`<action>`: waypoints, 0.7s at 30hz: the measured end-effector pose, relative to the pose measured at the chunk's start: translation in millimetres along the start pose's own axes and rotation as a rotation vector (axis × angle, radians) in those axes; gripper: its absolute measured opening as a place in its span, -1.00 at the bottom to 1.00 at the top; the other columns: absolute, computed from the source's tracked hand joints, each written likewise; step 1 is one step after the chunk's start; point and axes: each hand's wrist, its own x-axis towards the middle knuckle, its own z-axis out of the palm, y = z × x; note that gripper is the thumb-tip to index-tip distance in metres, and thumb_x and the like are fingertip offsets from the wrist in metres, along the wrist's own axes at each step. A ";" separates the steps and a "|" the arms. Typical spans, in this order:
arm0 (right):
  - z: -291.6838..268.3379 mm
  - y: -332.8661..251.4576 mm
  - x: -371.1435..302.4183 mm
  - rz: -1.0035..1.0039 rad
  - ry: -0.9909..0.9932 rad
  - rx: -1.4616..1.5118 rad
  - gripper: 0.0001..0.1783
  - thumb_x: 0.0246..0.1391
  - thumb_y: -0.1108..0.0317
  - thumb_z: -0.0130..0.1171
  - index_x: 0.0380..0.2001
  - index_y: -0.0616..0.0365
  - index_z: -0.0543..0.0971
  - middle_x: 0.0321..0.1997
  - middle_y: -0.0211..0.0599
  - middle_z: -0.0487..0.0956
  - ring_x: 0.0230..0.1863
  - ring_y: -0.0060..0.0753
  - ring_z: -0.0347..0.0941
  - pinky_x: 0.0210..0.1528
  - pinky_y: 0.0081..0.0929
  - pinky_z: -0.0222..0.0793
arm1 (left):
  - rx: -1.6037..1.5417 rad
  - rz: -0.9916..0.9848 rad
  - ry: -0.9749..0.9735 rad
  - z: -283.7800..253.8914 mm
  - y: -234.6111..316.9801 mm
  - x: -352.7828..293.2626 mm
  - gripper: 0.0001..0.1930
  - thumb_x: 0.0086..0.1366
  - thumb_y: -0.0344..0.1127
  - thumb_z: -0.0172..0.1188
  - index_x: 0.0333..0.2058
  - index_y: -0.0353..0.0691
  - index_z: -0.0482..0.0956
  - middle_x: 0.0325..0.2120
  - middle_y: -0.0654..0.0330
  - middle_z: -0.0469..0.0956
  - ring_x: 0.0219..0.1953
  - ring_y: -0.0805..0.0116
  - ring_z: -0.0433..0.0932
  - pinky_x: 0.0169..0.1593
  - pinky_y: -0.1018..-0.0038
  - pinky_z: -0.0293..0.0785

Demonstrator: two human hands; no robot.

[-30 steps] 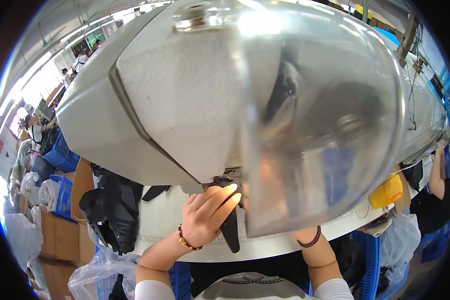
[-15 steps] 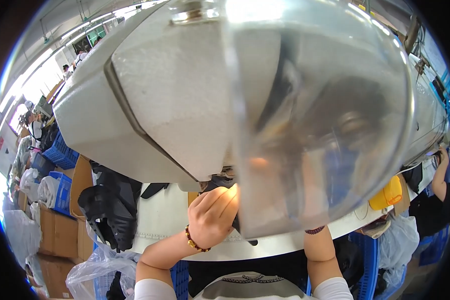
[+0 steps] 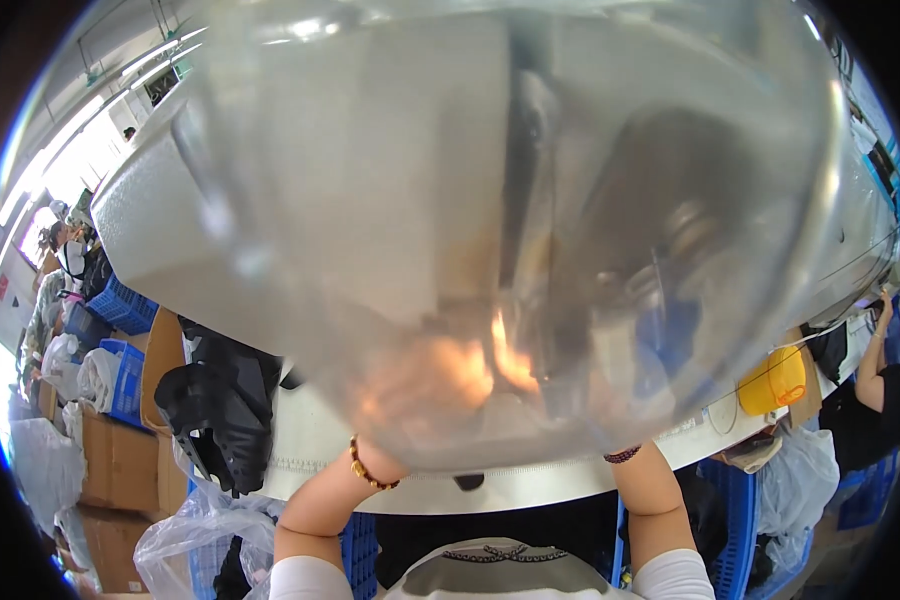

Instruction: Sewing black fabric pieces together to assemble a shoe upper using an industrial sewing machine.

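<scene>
A clear curved plastic shield (image 3: 590, 200) covers the middle of the view and blurs what lies behind it. Through it, my left hand (image 3: 425, 385) shows as a smear near a bright glow under a pale grey machine head, which looks like a sewing machine. Its fingers cannot be made out. My right hand (image 3: 610, 395) is likewise blurred behind the shield, on the right side of the white worktable (image 3: 310, 450). A small dark tip of material (image 3: 468, 482) pokes out at the table's near edge, between my forearms. What either hand holds is hidden.
Black moulded pieces (image 3: 215, 420) are piled at the table's left end. A yellow container (image 3: 773, 382) stands at the right. Blue crates (image 3: 735, 530), clear plastic bags (image 3: 205, 535) and cardboard boxes (image 3: 115, 465) surround the table. Another person's arm (image 3: 875, 355) is at far right.
The shield now spreads further left across my view and covers my left hand, whose curled fingers showed earlier. My left wrist sits slightly further left. The dark tip at the table edge has shifted left.
</scene>
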 end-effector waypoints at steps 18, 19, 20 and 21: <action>-1.3 -1.7 6.2 -0.102 0.054 -0.015 -0.88 -0.12 0.45 0.29 -0.45 0.11 0.56 -0.46 -0.32 0.50 -0.40 -0.25 0.46 -0.29 -0.32 0.40 | 0.123 0.085 -0.185 -11.1 6.7 6.0 -0.70 -0.28 -0.38 0.29 -0.46 -0.32 0.55 -0.47 0.22 0.50 -0.32 0.22 0.51 -0.25 0.47 0.49; -0.5 -1.3 5.1 -0.073 0.051 0.015 -0.87 -0.11 0.44 0.29 -0.43 0.11 0.56 -0.44 -0.31 0.51 -0.38 -0.24 0.46 -0.27 -0.32 0.40 | 0.124 0.074 -0.213 -12.1 8.0 7.1 -0.70 -0.28 -0.39 0.28 -0.45 -0.32 0.55 -0.46 0.22 0.50 -0.30 0.22 0.51 -0.23 0.48 0.49; 0.1 -0.6 4.0 -0.045 0.048 0.046 -0.86 -0.11 0.44 0.29 -0.41 0.11 0.57 -0.42 -0.30 0.53 -0.36 -0.23 0.47 -0.25 -0.31 0.40 | 0.159 0.096 -0.205 -13.6 9.3 7.9 -0.70 -0.28 -0.39 0.27 -0.44 -0.32 0.55 -0.45 0.21 0.50 -0.29 0.22 0.51 -0.21 0.47 0.49; 0.9 0.1 2.8 -0.016 0.043 0.077 -0.85 -0.11 0.43 0.29 -0.39 0.11 0.57 -0.40 -0.29 0.54 -0.34 -0.23 0.48 -0.23 -0.31 0.41 | 0.182 0.094 -0.221 -14.6 10.9 8.3 -0.69 -0.27 -0.40 0.27 -0.43 -0.32 0.54 -0.44 0.20 0.50 -0.28 0.21 0.51 -0.20 0.46 0.49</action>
